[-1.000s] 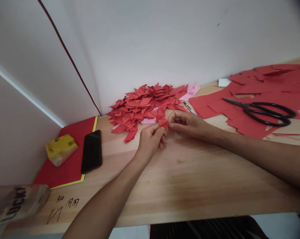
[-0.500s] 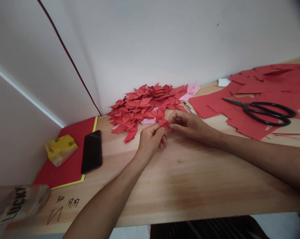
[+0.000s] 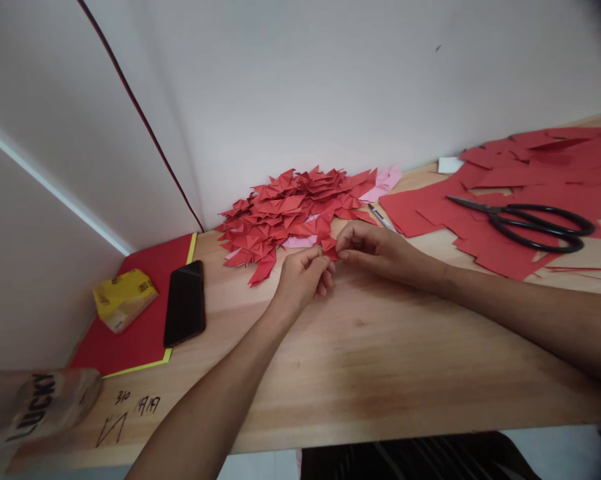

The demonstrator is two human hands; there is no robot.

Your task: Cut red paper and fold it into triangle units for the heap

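Observation:
Between my two hands is a small folded red paper (image 3: pixel 331 249), partly hidden by the fingers. My left hand (image 3: pixel 305 272) is closed, thumb against forefinger, at the paper's left side. From the right, my right hand (image 3: pixel 375 251) pinches its other edge with thumb and fingertips. Just behind them rises a heap of folded red paper pieces (image 3: pixel 285 207) with pointed tips, a few pink sheets (image 3: pixel 300 241) showing among them.
Black-handled scissors (image 3: pixel 535 223) lie on red paper sheets (image 3: pixel 440 200) at the right. A marker (image 3: pixel 380 217) rests beside the heap. Leftward are a black phone (image 3: pixel 185 303), a yellow packet (image 3: pixel 125 300) on red card (image 3: pixel 140 353), and a clear container (image 3: pixel 45 407) marked LUCKY.
Both hands stay almost in place on the red paper. Its visible part between the fingers looks slightly smaller, and the whole view has shifted a little.

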